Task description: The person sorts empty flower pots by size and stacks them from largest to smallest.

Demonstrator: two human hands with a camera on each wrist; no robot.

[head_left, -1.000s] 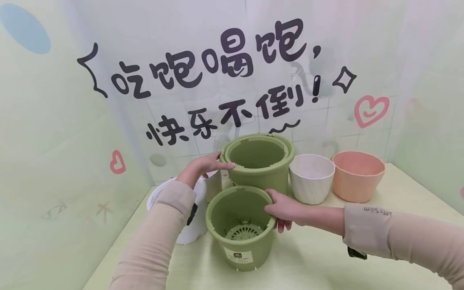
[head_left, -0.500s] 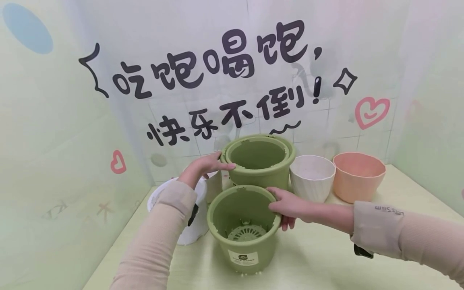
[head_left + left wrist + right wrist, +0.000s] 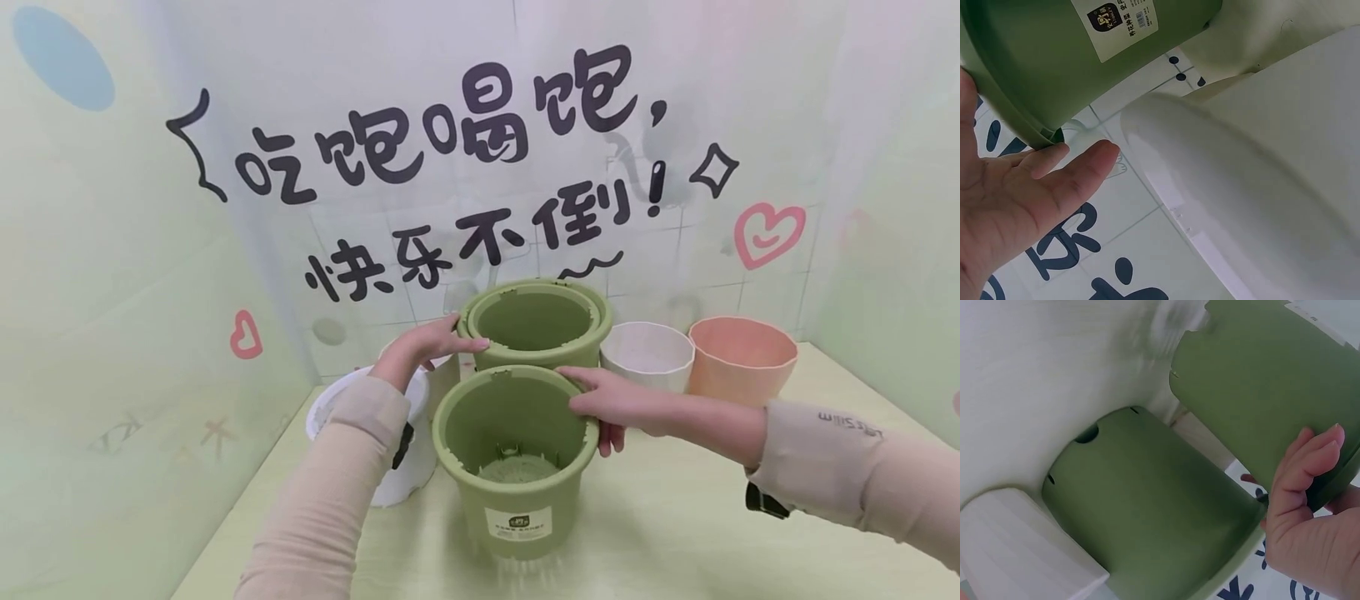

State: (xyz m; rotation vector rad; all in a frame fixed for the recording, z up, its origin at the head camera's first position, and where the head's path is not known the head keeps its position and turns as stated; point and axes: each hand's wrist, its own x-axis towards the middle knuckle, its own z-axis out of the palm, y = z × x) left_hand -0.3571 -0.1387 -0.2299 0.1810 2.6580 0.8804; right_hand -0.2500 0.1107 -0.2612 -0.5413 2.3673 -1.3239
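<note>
In the head view my right hand grips the right rim of a green plastic flower pot, thumb inside and fingers outside. This pot has a white label and a slotted bottom, and it hangs close over the table, its feet blurred. Right behind it stands a larger green flower pot with another green pot nested in it. My left hand holds that rear pot's left rim, thumb on top and fingers outside below. The right wrist view shows the lifted pot tilted beside the standing green pot.
To the left is a white pot, partly behind my left sleeve, with a beige pot behind it. A white pleated pot and a peach pot stand at the back right. A printed curtain closes off the back.
My right hand has raised the front green pot and shifted it a little to the right, nearer the rear pot. The left hand stays at the rear pot's rim.
</note>
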